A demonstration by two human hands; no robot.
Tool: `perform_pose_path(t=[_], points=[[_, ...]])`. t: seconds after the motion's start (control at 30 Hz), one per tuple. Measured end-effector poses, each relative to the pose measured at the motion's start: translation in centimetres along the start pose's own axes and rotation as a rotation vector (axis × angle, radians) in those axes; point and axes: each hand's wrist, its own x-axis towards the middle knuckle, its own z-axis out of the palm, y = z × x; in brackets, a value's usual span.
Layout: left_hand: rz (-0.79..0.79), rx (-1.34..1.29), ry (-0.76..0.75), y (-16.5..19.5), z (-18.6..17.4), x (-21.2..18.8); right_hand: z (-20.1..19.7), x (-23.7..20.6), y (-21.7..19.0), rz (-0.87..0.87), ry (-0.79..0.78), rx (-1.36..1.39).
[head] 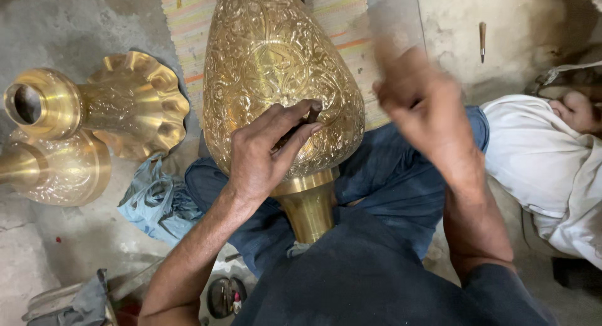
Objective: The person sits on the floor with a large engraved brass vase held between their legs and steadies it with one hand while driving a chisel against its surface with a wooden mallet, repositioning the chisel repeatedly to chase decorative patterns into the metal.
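A metalworker's floor workshop — the work goes on low, over a rough grey concrete floor [81,25] with a striped woven mat [342,18]. A large embossed golden brass vase body [269,69] lies there, with fluted polished brass vase parts [125,103] alongside — a slim pointed hand tool [482,40] lies apart.

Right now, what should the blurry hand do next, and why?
Probably come down onto the small dark tool. The left hand pinches that tool tip-first against the brass vase lying across the lap, while the right hand is raised above it and blurred, as in a tapping swing.
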Motion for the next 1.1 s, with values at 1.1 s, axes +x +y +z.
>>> perform_pose_path(t=[1.1], points=[[-0.270,-0.249,0.510,-0.2,-1.7,-2.9,1.3,-1.7,0.4,-0.030,-0.094,-0.512]])
